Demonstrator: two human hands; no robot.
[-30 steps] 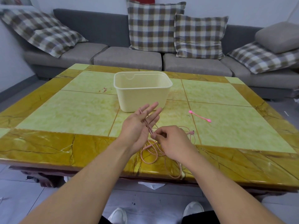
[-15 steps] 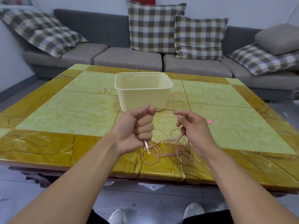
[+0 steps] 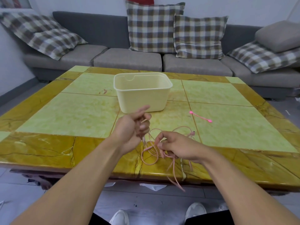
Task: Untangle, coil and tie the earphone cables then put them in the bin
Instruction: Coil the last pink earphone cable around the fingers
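Left hand (image 3: 129, 129) curled loosely around a strand of the thin pink earphone cable (image 3: 150, 153), forefinger sticking out toward the bin, remaining fingers folded in over the strand; blurred, so the exact hold hard to read. Right hand (image 3: 180, 148) just beside it, thumb and forefinger pinched together on another part of the same cable, other fingers bent over further strands. Between and beneath the two hands, loose tangled loops resting on the amber marble border of the glossy green-and-yellow stone table (image 3: 65, 114), one small pink earbud (image 3: 192, 132) lying past the right knuckles, one long end trailing over the near table edge and hanging below it. Farther back, near the table's middle, a cream rectangular plastic bin (image 3: 142, 96), upright and open-topped, well apart from the cable. To the right of the bin, a bright pink silicone cable tie (image 3: 200, 116) lying flat on a green tile. Beyond the table, a grey sofa (image 3: 129, 59) with checked cushions (image 3: 152, 26).
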